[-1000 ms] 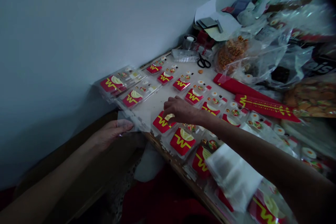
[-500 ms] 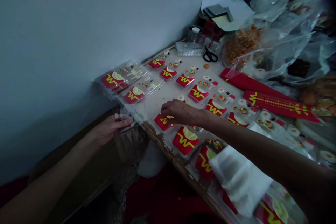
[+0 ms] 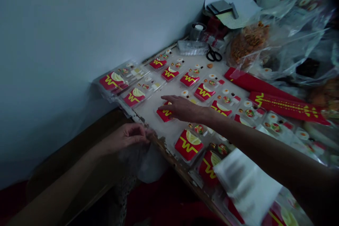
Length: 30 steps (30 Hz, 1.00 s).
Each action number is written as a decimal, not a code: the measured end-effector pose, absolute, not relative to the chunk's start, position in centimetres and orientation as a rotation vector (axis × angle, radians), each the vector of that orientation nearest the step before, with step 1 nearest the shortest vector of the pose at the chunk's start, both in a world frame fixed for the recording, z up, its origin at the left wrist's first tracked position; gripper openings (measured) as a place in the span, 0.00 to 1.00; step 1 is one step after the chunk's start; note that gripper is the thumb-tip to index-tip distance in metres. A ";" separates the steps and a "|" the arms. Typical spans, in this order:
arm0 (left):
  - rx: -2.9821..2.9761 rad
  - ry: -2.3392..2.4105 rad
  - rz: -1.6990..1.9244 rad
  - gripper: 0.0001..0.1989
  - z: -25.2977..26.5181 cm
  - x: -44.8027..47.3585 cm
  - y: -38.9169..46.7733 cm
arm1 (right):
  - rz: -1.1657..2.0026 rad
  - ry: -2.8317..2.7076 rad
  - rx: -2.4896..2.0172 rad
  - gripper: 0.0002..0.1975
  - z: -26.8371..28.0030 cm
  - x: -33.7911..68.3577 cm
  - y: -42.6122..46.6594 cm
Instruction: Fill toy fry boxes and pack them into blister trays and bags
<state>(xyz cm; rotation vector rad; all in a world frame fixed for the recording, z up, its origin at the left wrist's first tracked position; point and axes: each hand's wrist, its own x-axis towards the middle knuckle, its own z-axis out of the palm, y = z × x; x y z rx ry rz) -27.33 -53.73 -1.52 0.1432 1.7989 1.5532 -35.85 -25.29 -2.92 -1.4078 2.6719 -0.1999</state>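
Just off the table's front edge, my left hand [image 3: 129, 137] has thumb and fingers pinched together on a clear plastic bag [image 3: 134, 157], which looks faint and blurred below them. My right hand [image 3: 181, 108] reaches over a red packet with a yellow zigzag [image 3: 163, 114], its fingers spread and partly covering it. Whether the fingertips touch that packet I cannot tell. Another red packet [image 3: 188, 144] lies nearer the edge, small toy-like food pieces beside it. To the left, bagged packets [image 3: 134, 96] overhang the table corner.
Rows of similar packets [image 3: 203, 91] cover the table. A white sheet or pouch [image 3: 247, 183] lies on the nearest ones. Black-handled scissors [image 3: 213, 55], a clear box [image 3: 192, 48], red printed strips [image 3: 286, 106] and plastic bags of small pieces [image 3: 247, 44] stand farther back. A wall borders the left.
My left hand has moved right and down along the table edge, with the clear plastic. My right hand's fingers have spread and shifted slightly up over the packet.
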 end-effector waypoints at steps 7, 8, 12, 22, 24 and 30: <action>-0.097 1.963 1.579 0.15 -3.6 -27.1 -54.2 | -0.189 2.641 -1.442 0.28 -3.5 -36.6 -25.6; -0.133 1.991 1.593 0.16 -3.8 -27.0 -54.5 | -0.212 2.615 -1.450 0.28 -3.5 -36.7 -25.6; -0.266 1.961 1.668 0.18 -3.9 -26.9 -55.1 | -0.331 2.532 -1.429 0.23 -3.3 -37.1 -24.8; -0.515 1.757 1.730 0.17 -3.2 -26.9 -55.7 | -0.271 2.569 -1.348 0.53 -3.1 -36.5 -23.4; -0.549 1.847 1.761 0.16 -3.0 -26.7 -55.7 | -0.254 2.583 -1.337 0.55 -3.5 -36.9 -23.9; -0.459 2.191 1.621 0.17 -1.8 -26.0 -55.6 | -0.477 2.676 -1.318 0.50 -2.6 -37.7 -25.2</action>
